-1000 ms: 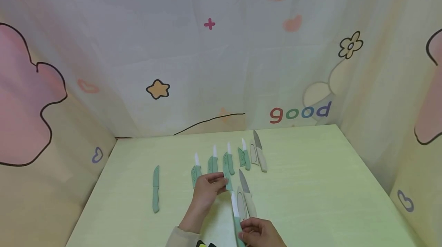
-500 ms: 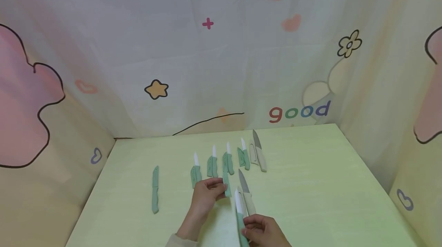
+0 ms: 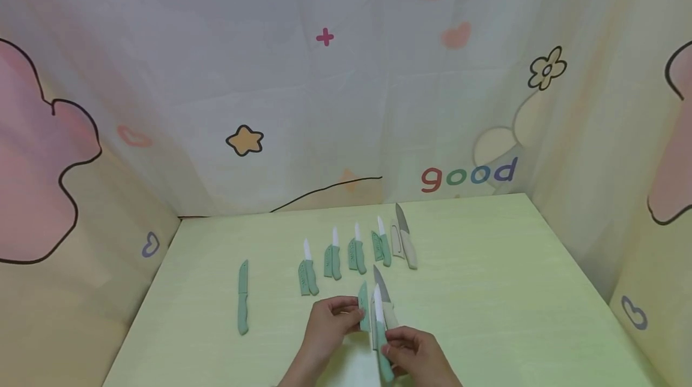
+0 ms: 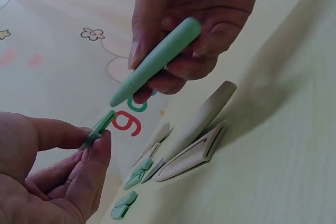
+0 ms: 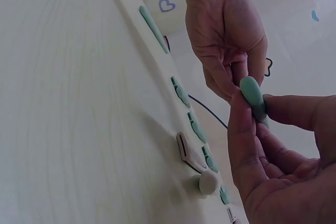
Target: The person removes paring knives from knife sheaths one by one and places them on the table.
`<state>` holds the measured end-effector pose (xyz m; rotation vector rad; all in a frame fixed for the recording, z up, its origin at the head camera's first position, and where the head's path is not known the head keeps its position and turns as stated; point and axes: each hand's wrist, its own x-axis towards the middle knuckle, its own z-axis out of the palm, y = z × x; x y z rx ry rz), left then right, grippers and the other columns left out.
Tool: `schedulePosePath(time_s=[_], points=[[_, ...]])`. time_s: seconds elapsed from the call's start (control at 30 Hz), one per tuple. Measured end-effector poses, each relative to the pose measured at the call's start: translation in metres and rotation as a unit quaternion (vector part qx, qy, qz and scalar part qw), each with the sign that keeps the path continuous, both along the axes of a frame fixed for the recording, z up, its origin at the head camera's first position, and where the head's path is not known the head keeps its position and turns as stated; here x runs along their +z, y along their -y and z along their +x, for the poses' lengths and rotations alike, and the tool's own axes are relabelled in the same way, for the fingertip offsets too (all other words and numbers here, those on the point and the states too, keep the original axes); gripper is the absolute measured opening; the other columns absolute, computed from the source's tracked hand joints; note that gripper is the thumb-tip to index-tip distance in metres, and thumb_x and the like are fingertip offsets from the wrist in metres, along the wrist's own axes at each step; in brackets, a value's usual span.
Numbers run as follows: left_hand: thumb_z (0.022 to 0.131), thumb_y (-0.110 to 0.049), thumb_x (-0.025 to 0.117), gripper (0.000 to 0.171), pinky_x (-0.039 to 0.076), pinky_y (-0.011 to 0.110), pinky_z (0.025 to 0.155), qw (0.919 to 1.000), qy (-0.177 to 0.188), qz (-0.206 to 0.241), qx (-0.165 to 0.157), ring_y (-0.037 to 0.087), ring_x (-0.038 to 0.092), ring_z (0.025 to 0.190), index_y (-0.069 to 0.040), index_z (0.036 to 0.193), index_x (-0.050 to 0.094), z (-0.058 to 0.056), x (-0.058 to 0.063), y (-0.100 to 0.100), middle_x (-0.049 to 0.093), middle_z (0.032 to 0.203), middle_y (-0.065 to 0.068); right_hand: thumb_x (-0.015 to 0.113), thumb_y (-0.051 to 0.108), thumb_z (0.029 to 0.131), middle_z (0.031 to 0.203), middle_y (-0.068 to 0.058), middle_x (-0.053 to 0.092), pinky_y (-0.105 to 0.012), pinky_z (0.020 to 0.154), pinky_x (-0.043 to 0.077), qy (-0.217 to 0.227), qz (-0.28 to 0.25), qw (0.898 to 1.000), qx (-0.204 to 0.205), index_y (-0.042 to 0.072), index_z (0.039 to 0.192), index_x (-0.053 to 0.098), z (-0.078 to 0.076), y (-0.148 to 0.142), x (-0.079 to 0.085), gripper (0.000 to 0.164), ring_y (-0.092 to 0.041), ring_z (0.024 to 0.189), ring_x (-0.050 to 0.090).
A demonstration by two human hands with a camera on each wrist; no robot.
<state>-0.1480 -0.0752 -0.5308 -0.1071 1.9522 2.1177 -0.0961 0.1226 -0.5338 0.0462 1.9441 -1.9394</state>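
Observation:
My left hand (image 3: 331, 322) pinches a green knife sheath (image 3: 363, 309) between thumb and fingers. In my right hand (image 3: 418, 352) is a small knife (image 3: 384, 354), held by its green handle, its white blade pointing away from me and lying close beside the sheath. Both are raised over the table in the left wrist view, where the sheath's slotted end (image 4: 108, 118) faces the knife. Behind them a cream-handled knife (image 3: 381, 282) with a grey blade lies on the table beside its cream sheath (image 4: 191, 156), partly hidden in the head view.
A row of green-handled knives with white blades, each beside a green sheath (image 3: 304, 279), lies farther back on the table (image 3: 503, 303). At its right end is another cream-handled knife (image 3: 409, 247). A sheathed green knife (image 3: 243, 300) lies alone at left. Printed cloth hangs behind.
The left hand has moved toward me and to the right with the sheath. The right hand has moved slightly away from me, bringing the knife's blade alongside the sheath.

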Motion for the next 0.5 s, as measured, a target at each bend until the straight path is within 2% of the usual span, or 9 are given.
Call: schedulePosePath(time_s=[0.2, 0.5], points=[[0.082, -0.006, 0.073, 0.023, 0.062, 0.035, 0.072, 1.0000, 0.001, -0.001, -0.009, 0.033, 0.066, 0.082, 0.003, 0.102, 0.070, 0.008, -0.001, -0.003, 0.070, 0.092, 0.016, 0.070, 0.018, 0.089, 0.097, -0.011, 0.071, -0.035, 0.066, 0.060, 0.012, 0.011, 0.999, -0.030, -0.008, 0.116, 0.062, -0.004, -0.001, 0.000, 0.038, -0.021, 0.081, 0.063], [0.082, -0.007, 0.073, 0.026, 0.062, 0.036, 0.072, 0.9999, -0.002, 0.007, -0.015, 0.030, 0.067, 0.082, 0.005, 0.105, 0.068, 0.014, 0.002, -0.006, 0.070, 0.089, 0.013, 0.068, 0.018, 0.090, 0.097, -0.011, 0.072, -0.033, 0.065, 0.059, 0.014, 0.007, 0.999, -0.037, -0.009, 0.118, 0.060, -0.005, -0.001, 0.000, 0.040, -0.021, 0.081, 0.064]])
